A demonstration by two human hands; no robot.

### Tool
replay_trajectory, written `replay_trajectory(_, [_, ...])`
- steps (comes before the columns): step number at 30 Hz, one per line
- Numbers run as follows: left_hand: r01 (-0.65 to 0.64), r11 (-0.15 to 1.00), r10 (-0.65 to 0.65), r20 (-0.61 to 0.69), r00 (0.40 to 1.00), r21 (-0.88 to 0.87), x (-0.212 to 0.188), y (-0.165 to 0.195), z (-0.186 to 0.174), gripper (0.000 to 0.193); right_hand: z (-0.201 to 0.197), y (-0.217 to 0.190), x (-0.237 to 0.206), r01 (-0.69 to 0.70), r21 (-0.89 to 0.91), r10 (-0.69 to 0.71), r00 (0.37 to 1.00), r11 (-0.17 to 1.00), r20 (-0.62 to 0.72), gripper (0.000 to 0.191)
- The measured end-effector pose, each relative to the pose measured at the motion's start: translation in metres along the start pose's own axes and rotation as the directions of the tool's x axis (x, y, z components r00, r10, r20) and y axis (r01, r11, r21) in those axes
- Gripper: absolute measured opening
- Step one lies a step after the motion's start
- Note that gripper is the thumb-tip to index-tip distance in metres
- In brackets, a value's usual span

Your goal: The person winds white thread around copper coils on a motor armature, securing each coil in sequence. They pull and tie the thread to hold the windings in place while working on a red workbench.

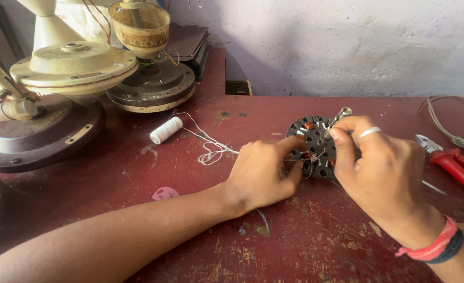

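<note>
Stator (316, 144): dark round fan stator with slots, copper windings in some slots, flat on the red counter (305, 246), right of centre, partly hidden by both hands.
Left hand (263, 170): resting on the counter against the stator's left edge, fingers (295, 157) curled together and pinched on a thin white thread (211, 149) at the rim.
Right hand (381, 167): over the stator's right side, thumb and forefinger pressed together on a thin metal tool (337, 118) that slants up from the stator top; silver ring (370, 132) on one finger, red and black bands (435, 246) at the wrist.
Thread path: runs loosely from the left hand leftward in loops across the counter to a small white spool (166, 130) lying on its side.
Pliers (455, 162): red-handled, lying on the counter just right of the right hand, apart from it.
Fan motors: cream ceiling fan housing (74, 65) stacked on a dark brown one (38, 139) at far left; another worn motor body (150, 86) with a cream cup-shaped cover (140, 29) behind the spool.
Pink scrap (165, 193): small, on the counter above the left forearm.
Grey cable (447, 126): curving along the counter's right edge, behind the pliers.
Wall (347, 42): pale, rough, behind the counter.
</note>
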State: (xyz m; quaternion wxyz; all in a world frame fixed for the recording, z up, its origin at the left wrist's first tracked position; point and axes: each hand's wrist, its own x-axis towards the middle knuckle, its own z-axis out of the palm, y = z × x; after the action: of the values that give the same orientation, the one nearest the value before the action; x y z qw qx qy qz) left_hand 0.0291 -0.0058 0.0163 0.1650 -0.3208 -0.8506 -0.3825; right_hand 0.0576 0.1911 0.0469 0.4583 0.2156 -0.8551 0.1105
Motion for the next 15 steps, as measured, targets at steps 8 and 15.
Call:
replay_trajectory(8, [-0.093,0.992,0.085,-0.085,0.993,-0.090,0.000,0.001,-0.001,0.054,0.012,-0.003,-0.006,-0.329,0.379,0.285,0.944,0.865,0.169,0.016])
replay_trajectory(15, [-0.226,0.964,0.193,-0.216,0.957,-0.140,-0.005,-0.004,0.001,0.033,0.022,-0.005,-0.006,-0.376,0.397,0.266,0.914,0.837,0.307,0.017])
